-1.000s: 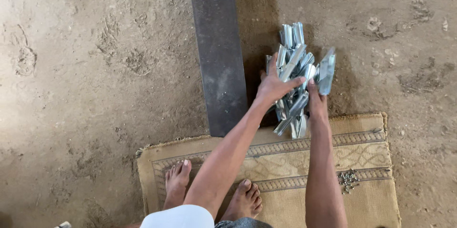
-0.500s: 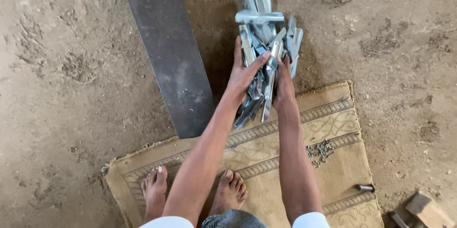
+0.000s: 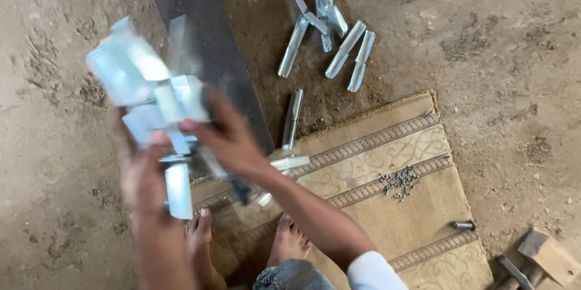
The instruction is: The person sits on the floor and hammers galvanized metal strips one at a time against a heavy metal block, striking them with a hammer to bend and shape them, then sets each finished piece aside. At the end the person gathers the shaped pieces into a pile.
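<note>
**Metal, woven cloth and bare earth**

A blurred bundle of bright, silvery metal brackets (image 3: pixel 151 102) is gripped between the left hand (image 3: pixel 142 175) and the right hand (image 3: pixel 233 141); a pale, galvanised-looking sheen is shown. The same light, glossy metal is seen in the loose brackets (image 3: pixel 330 29) lying on the floor (image 3: pixel 502 54), which is rough, matt, crumbly earth. A dark, smooth, dull plank (image 3: pixel 209 42) is laid across it. The mat (image 3: pixel 387 169) is of coarse woven tan cloth, and small shiny screws (image 3: pixel 399 181) are scattered on it.

Seven metal brackets (image 3: pixel 327 20) on dirt, one mat (image 3: pixel 417 217), two feet (image 3: pixel 287 244).
</note>
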The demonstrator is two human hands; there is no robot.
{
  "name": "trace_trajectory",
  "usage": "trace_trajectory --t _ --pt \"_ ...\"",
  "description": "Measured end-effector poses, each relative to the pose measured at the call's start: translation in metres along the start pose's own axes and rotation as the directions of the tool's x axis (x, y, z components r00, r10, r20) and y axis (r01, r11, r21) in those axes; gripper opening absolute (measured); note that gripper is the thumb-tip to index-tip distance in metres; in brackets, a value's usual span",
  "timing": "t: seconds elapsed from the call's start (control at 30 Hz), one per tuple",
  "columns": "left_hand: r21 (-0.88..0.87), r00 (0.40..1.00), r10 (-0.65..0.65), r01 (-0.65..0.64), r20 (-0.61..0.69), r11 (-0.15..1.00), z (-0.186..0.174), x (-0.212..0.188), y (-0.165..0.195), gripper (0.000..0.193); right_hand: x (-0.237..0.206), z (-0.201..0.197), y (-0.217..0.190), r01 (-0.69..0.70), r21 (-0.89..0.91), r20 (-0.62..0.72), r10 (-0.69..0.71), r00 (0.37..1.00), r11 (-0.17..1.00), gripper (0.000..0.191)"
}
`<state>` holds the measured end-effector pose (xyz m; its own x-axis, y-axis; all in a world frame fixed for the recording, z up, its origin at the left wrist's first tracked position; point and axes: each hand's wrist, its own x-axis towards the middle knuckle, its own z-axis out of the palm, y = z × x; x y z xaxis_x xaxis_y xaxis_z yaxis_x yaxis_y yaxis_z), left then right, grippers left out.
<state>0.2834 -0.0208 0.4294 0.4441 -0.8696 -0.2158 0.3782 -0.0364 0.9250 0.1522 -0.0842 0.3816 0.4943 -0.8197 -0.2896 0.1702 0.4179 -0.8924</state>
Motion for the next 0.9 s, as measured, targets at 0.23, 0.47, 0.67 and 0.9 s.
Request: trace_trajectory --t 0.23,0.47,0.67,0.9 --pt "0.085 0.959 -0.187 0.209 -0.213 0.974 -0.168 0.086 -0.039 0.077 0.063 -0.012 0.020 0.328 -0.890 0.156 -0.465 0.872 0.318 0.069" --pt "0.935 0.935 -0.005 0.354 -0.354 -0.022 -0.163 0.111 -0.048 0.073 0.096 -0.251 -0.012 -0.607 -0.683 -0.718 -0.223 0.659 0.406 0.089" --pt "0.881 0.845 0.377 -0.454 0.379 0.134 0.010 0.081 -0.074 0.046 0.153 -0.269 0.005 -0.570 -0.780 -0.617 -0.161 0.770 0.258 0.108" --pt "0.765 0.712 -0.284 -0.577 0.642 0.286 0.113 -0.006 -0.152 0.095 0.170 -0.246 0.029 -0.478 -0.862 -0.503 -0.404 0.764 0.170 0.120"
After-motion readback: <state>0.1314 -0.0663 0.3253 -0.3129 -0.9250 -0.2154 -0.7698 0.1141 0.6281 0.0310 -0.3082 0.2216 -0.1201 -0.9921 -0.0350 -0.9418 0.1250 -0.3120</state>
